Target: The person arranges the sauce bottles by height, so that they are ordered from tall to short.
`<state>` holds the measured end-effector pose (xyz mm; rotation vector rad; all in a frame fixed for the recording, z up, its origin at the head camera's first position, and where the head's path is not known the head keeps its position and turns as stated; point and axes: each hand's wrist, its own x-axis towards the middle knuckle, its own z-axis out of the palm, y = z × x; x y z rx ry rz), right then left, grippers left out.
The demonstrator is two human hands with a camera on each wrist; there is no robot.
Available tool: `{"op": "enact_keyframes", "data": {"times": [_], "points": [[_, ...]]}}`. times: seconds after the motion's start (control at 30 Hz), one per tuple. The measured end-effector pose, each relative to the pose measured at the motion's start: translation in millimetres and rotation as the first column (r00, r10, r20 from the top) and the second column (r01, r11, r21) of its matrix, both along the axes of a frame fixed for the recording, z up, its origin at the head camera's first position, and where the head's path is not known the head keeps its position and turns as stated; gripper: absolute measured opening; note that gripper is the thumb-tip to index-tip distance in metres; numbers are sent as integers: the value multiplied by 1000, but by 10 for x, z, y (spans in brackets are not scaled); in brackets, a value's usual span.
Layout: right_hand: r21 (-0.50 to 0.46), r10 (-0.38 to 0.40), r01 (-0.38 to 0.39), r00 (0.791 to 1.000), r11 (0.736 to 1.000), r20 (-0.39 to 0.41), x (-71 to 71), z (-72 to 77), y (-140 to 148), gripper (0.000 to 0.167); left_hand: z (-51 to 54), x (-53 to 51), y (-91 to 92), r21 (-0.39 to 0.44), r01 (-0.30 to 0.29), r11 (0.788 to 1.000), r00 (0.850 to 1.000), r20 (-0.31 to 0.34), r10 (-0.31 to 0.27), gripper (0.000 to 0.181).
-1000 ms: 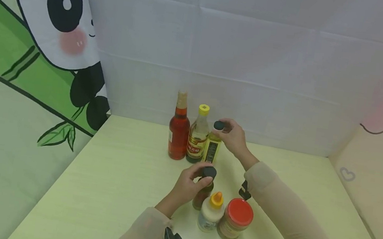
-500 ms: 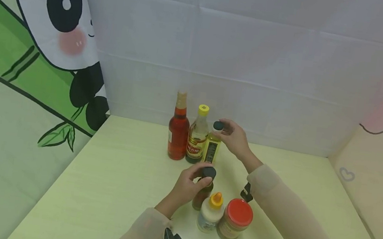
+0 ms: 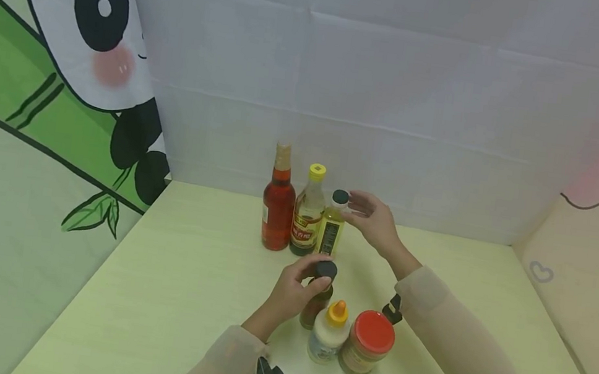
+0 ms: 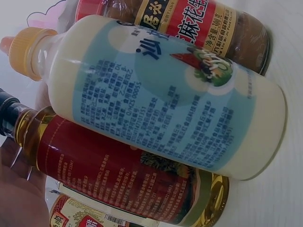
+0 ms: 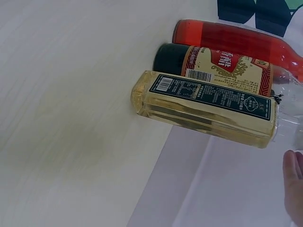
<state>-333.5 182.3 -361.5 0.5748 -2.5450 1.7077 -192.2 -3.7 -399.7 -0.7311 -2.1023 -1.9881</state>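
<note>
In the head view my left hand [image 3: 289,292] pinches the black cap [image 3: 326,269] of a small dark bottle [image 3: 315,306] between thumb and fingers; the bottle stands upright. In the left wrist view this bottle has a red label [image 4: 113,165]. Beside a yellow oil bottle [image 3: 330,231] with a dark green cap, my right hand [image 3: 376,224] has its fingers loosely bent, with a small gap to the cap. The right wrist view shows the oil bottle [image 5: 208,109] standing clear of the fingers [image 5: 294,175].
Left of the oil bottle stand a yellow-capped sauce bottle [image 3: 307,219] and a tall red bottle [image 3: 278,209]. A white squeeze bottle [image 3: 327,337] and a red-lidded jar [image 3: 368,345] stand near my left hand. A white sheet [image 3: 400,99] hangs behind the table [image 3: 179,297].
My right hand has let go of the oil bottle's cap and moved slightly right. The oil bottle stays beside the sauce bottle. The left hand keeps its grip on the black cap.
</note>
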Motion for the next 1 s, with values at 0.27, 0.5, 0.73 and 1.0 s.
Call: {"op": "enact_keyframes", "data": {"times": [0.27,0.5,0.73,1.0], "points": [[-13,30,-30,1000,999,-5,176,14,88,57,-19,5,-7,10,-9,1000,1000,-11,9,32],[-59,48,-49,999,997,-16,267,3,185,57,-14,-1,-19,5,-15,1000,1000,3,15,33],[-70,74,-74,997,995,-3,384,30,227,56,25,16,-21,-5,-15,1000,1000,20,15,33],[-76,102,-99,994,992,32,491,53,265,54,-149,-85,-7,10,-23,1000,1000,12,22,34]]}}
